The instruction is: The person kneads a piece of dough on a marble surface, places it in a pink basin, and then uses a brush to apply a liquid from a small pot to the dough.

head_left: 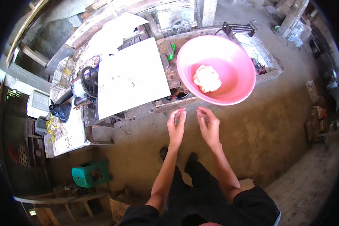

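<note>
Fingers (203, 109) near pink basin (235, 62)

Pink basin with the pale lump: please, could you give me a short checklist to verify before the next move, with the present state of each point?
1. Left hand free: ok, it appears empty.
2. Right hand free: ok, it appears empty too.
3. Pale lump inside the pink basin: ok, it lies left of the middle, toward the person.
4. Hands in contact with the basin: not ok, both are apart from it.
5. Basin separate from the white board: ok, a gap shows between them.
6. Basin's base fully supported by the table: cannot tell, the base is hidden.
</note>
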Tool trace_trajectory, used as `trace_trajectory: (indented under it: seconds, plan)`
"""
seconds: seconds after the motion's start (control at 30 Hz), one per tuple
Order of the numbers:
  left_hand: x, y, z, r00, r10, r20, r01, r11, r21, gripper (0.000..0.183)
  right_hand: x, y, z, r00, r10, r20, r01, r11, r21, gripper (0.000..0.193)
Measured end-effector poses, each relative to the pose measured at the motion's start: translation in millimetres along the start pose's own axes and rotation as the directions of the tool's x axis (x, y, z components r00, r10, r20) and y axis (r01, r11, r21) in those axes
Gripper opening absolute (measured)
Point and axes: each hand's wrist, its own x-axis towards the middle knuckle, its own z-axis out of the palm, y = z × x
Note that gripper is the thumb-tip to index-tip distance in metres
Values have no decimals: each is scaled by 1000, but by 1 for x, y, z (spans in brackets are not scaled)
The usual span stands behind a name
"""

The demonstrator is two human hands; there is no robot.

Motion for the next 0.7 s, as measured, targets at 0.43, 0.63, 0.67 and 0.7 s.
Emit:
trace_trajectory:
  seconds: [0.43, 0.63, 0.67, 0.7]
  plan:
    - [52, -15, 20, 874, 203, 443, -385, 845, 372, 35, 70, 38, -17, 998, -66, -21, 43, 826, -561, 43]
    - [87, -40, 30, 644, -17, 765, -659, 496, 566, 73, 69, 74, -7, 999, 42, 14, -15, 613, -790, 49]
    - [89, -40, 35, 584, -65, 809, -661, 540, 521, 76, 64, 74, -10, 996, 84, 34, -27, 631, -776, 48]
    - [92, -45, 36, 572, -66, 817, -666, 544, 510, 76, 59, 75, -12, 991, 125, 55, -40, 648, -761, 46]
